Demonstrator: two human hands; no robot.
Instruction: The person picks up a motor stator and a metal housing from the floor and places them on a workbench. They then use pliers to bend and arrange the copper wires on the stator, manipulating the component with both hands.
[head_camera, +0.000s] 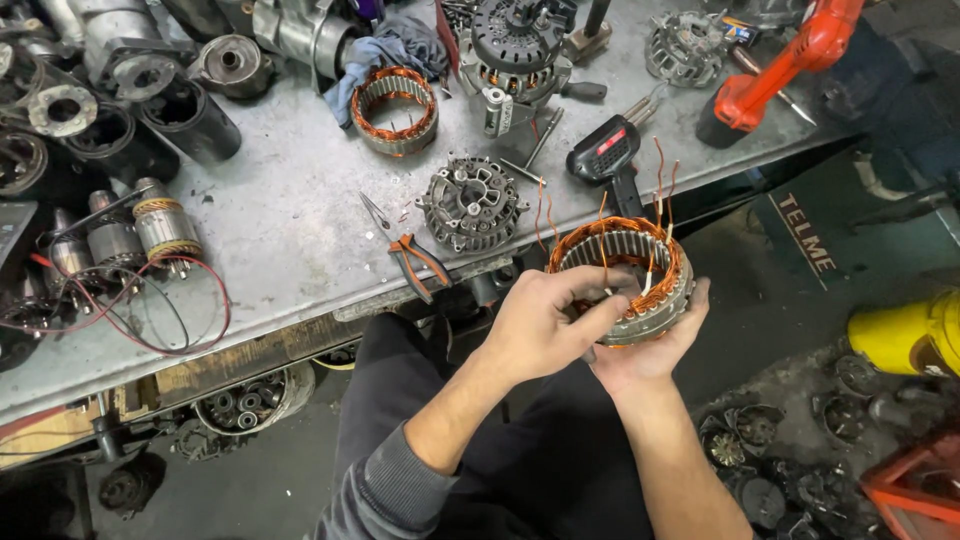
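Note:
A ring-shaped stator (668, 296) with copper windings and several loose copper wire ends sticking up sits in front of me, below the workbench edge. My right hand (652, 352) cups it from underneath. My left hand (545, 322) reaches over its near rim, fingers curled into the ring at the windings. A second copper-wound stator (396, 110) lies on the grey metal workbench (290, 230). Orange-handled pliers (412, 258) rest near the bench's front edge, just left of my left hand.
A grey alternator housing (471, 203) and a black soldering gun (610, 160) lie on the bench near the stator. A finned alternator (515, 50), an orange power tool (775, 70), armatures with red wires (150, 240) crowd the bench. Yellow container (905, 335) and scrap parts (770, 470) sit on the floor.

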